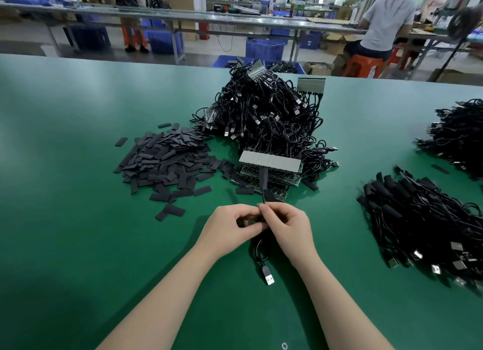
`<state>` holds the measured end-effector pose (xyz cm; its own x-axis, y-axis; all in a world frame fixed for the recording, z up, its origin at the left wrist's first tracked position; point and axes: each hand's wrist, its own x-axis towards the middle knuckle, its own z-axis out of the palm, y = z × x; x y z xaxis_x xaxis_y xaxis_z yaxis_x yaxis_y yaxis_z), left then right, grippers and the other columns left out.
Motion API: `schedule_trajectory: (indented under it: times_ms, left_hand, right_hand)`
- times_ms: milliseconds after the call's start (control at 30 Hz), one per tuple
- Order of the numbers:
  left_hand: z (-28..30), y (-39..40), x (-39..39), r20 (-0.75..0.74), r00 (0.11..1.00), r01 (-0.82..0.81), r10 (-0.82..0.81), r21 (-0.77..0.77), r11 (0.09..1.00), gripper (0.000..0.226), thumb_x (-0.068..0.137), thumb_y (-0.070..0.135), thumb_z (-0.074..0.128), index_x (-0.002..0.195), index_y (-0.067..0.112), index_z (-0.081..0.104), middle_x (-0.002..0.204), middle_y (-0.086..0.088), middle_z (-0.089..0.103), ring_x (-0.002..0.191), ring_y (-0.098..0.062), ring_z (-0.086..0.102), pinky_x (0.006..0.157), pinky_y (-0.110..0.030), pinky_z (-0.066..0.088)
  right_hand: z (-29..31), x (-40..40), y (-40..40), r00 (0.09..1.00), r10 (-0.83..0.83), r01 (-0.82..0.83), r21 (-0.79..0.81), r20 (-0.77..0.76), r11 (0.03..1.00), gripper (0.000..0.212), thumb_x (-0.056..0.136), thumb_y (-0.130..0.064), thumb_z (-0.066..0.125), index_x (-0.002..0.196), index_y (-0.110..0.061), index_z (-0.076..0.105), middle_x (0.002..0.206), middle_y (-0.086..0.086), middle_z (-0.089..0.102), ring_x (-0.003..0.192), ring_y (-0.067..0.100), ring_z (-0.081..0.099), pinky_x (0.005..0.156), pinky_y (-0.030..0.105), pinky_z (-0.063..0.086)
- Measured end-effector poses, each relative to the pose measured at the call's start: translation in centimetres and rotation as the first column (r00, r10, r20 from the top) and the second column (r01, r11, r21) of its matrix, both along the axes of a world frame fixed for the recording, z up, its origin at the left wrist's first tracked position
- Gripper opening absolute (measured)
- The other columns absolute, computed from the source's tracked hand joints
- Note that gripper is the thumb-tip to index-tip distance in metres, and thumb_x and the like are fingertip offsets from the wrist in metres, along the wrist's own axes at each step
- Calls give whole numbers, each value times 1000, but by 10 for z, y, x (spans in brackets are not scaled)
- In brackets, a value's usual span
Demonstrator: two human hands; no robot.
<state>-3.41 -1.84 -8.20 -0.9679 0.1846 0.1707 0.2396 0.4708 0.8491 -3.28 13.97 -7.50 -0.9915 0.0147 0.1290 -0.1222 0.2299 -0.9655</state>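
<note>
Both hands meet at the near middle of the worktop point(78, 219). The right hand point(287, 226) pinches a thin black cable point(263, 198) at its fingertips, and the left hand point(232, 224) curls in against it from the left, gripping the same cable lower down. Just what lies under the left fingers is hard to tell.

The cable's long axis runs near to far. Its USB plug point(269, 279) hangs loose on the near side, between the forearms. On the far side the line goes straight away from the fingertips to a black sleeve point(262, 178), which sits against the grey board strip point(270, 161).

So the work lies dead ahead of both hands, the right a touch nearer to it. Any slide or pull would likely go along that near-far line.

Room is tight ahead — boards and the cable heap point(266, 114) stand just beyond. The loose sleeve pile point(167, 161) lies to the far left, the sleeved bundle point(423, 219) well to the right. Bare green shows on either side of the wrists.
</note>
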Motion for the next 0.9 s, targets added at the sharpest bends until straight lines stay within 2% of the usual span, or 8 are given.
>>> schedule_trajectory:
  times_ms: [133,233,333,467,567,700,833,900]
  left_hand:
    - [-3,2,-1,-32,998,-58,59,32,998,27,77,57,62,104,59,64,91,29,68,80,2,63,75,-19,53]
    - [-5,1,-1,-9,994,-111,112,59,992,21,84,45,60,102,53,67,89,26,69,80,2,64,75,-22,54]
    - [-6,0,-2,-9,994,-104,104,32,994,21,88,32,61,96,51,69,87,27,70,81,2,66,77,-25,56]
    - [-4,-1,-2,-21,993,-112,112,12,994,25,91,28,61,92,52,67,85,29,69,80,4,66,74,-22,54]
    - [-4,0,-2,-22,993,-115,115,9,993,26,92,28,61,92,53,66,84,29,69,80,4,66,75,-25,56]
    - [-3,1,-1,-18,993,-114,114,0,994,25,92,28,61,92,52,66,83,30,69,79,5,66,74,-25,57]
    - [-3,1,-1,-19,993,-119,119,9,993,25,92,28,61,91,52,67,83,30,69,80,7,65,71,-17,52]
    - [-3,1,-1,-17,993,-120,120,14,993,24,92,28,61,92,51,67,83,29,69,79,6,65,70,-15,52]
  right_hand:
    - [16,-3,9,989,-150,146,-266,6,953,17,98,-14,60,87,-17,73,84,-2,76,80,12,69,76,24,56]
    - [48,-11,44,959,-281,268,-411,30,871,18,100,-16,56,87,-17,69,69,-5,69,61,10,66,58,21,54]
    - [85,-17,103,879,-434,452,58,-196,890,16,99,-24,57,89,-22,70,68,-12,62,54,-1,59,57,19,47]
    - [114,-26,190,750,-507,643,650,-425,405,26,97,-26,57,97,-8,75,79,12,60,69,29,50,65,34,41]
    - [102,-33,231,759,-611,412,892,-224,185,34,102,-30,49,113,-7,71,106,28,60,91,41,57,79,45,49]
    - [91,-32,246,758,-642,98,952,117,289,48,105,-42,33,131,-14,61,129,21,59,119,41,53,100,48,45]
    - [106,-36,222,775,-572,419,896,-270,145,39,98,-40,52,125,-15,67,112,23,66,100,44,62,79,44,45]
    - [114,-38,186,823,-398,525,811,-405,260,36,94,-34,60,123,-13,68,112,21,68,98,42,63,77,43,48]
